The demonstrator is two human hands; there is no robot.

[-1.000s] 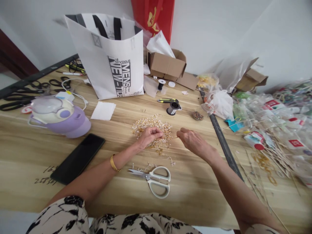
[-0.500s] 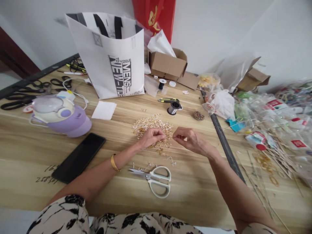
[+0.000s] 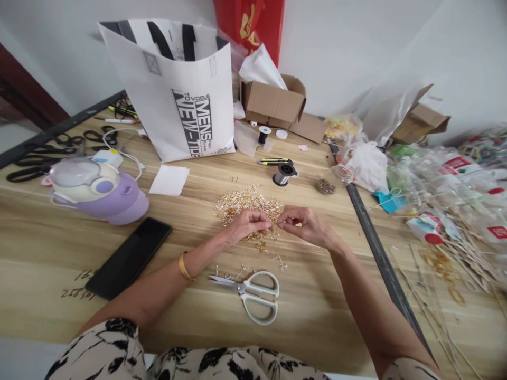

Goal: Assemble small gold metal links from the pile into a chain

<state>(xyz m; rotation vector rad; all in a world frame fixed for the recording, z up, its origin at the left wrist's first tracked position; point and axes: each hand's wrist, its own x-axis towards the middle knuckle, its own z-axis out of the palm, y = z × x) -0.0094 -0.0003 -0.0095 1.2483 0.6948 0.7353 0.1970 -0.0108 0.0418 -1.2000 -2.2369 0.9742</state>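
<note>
Bare left hand point(image 3: 250, 224) and bare right hand point(image 3: 303, 224), close together at a gold-and-silver pile of small pieces point(image 3: 243, 201).
Each grip is pinched closed, contents too small to tell; the pile lies mid-scene on the wood-grained worktop point(image 3: 317, 306).

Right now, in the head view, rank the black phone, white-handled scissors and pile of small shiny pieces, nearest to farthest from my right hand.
1. Pile of small shiny pieces: just left of your right hand.
2. White-handled scissors: left, toward you.
3. Black phone: far left.
</note>
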